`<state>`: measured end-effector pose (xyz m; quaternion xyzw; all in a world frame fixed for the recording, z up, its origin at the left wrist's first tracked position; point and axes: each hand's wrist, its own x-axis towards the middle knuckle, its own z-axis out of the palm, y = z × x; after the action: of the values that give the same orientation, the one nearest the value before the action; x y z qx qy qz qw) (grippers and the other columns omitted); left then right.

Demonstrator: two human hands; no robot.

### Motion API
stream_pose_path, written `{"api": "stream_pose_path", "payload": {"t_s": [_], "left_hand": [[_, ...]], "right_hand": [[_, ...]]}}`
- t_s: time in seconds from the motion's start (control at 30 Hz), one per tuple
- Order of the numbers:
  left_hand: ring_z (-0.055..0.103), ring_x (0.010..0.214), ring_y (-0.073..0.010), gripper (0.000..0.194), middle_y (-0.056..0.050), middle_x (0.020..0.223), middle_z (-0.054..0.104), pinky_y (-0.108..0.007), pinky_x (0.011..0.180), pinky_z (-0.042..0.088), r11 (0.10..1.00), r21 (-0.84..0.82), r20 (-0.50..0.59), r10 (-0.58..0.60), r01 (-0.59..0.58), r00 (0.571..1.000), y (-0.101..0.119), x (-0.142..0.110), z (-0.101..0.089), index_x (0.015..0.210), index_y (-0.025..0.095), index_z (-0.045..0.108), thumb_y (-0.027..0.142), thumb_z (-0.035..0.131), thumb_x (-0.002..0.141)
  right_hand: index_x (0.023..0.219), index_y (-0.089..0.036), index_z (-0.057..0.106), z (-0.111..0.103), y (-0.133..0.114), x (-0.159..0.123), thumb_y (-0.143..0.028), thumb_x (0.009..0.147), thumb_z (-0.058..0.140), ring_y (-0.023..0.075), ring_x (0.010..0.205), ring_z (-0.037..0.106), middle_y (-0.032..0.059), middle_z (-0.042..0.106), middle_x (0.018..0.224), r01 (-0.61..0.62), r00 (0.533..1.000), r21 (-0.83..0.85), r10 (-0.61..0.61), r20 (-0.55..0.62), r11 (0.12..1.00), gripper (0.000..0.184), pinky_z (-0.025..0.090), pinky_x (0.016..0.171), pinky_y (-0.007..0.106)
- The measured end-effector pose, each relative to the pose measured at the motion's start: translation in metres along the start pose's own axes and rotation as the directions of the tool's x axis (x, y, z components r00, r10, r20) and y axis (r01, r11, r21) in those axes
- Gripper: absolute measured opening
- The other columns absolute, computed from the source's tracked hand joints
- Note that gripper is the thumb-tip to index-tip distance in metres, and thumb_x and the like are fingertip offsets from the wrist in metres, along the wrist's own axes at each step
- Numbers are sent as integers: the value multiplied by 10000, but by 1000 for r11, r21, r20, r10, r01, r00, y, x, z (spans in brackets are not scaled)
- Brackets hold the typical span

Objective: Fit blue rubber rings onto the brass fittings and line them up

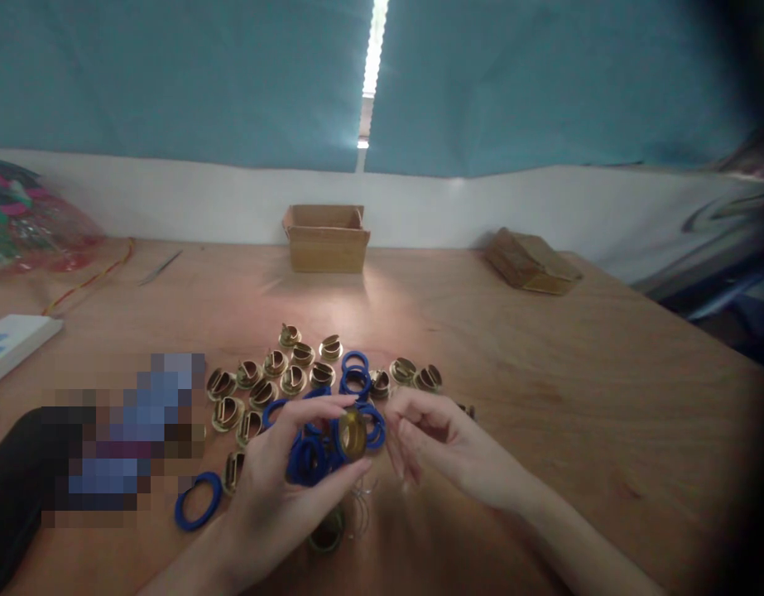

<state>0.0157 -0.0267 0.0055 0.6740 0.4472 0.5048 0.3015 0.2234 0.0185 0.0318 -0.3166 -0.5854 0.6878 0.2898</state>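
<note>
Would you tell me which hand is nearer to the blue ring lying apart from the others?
Left. The left hand is just to the right of the blue ring; the right hand is farther right, beyond it.

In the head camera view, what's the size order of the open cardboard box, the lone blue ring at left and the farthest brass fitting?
1. Open cardboard box
2. Lone blue ring
3. Farthest brass fitting

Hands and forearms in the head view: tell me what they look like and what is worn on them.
Both the left hand and the right hand are bare, with no gloves, rings or watch visible. No sleeve shows on either forearm. Any fine markings are too blurred to tell.
</note>
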Motion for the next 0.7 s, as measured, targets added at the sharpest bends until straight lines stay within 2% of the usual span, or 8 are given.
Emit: {"api": "stream_pose_path", "payload": {"t_s": [0.17,0.47,0.7], "left_hand": [[680,1118,-200,459,-52,1214,685,-308,956,564,1000,-7,22,26,-26,999,0,-1,2,1122,270,515,132,774,770],[673,1081,-202,409,-48,1126,712,-315,919,557,989,62,100,127,-134,987,7,3,-1,1071,257,553,121,783,761],[658,1077,-205,430,-19,1119,713,-314,899,547,993,67,95,89,-95,991,8,3,-1,1024,285,560,125,819,720]], "right_hand": [[840,-178,533,5,8,2,-522,921,576,75,500,591,-25,643,644,-26,997,98,19,72,995,356,448,484,185],[811,-173,539,1,12,3,-509,906,606,53,494,537,-40,607,651,-93,995,124,86,58,988,355,445,486,175],[803,-163,549,3,15,4,-479,903,624,47,469,525,-48,595,606,-141,989,161,132,67,977,340,431,458,157]]}}
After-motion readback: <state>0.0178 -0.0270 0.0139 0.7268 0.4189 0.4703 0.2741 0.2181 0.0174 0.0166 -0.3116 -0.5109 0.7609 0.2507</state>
